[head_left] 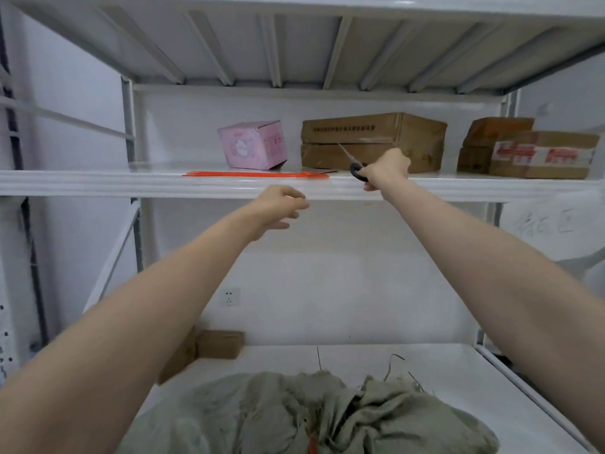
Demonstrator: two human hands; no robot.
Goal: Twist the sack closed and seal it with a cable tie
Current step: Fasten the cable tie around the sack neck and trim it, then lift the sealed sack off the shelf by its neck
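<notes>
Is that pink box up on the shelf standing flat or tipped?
Tipped. The pink box leans, one bottom edge lifted off the shelf, its top flap slightly raised.

Head view, tilted up (seemingly) facing shelf (229,186).

Bright, even, diffuse light with soft shadows, mild overall softness (wide-angle bending at the edges), no harsh glare.

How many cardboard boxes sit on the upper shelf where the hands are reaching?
5: a pink box at left, two stacked brown boxes behind the right hand, and two brown boxes at right, one taped and one behind it. More may be hidden behind them.
</notes>
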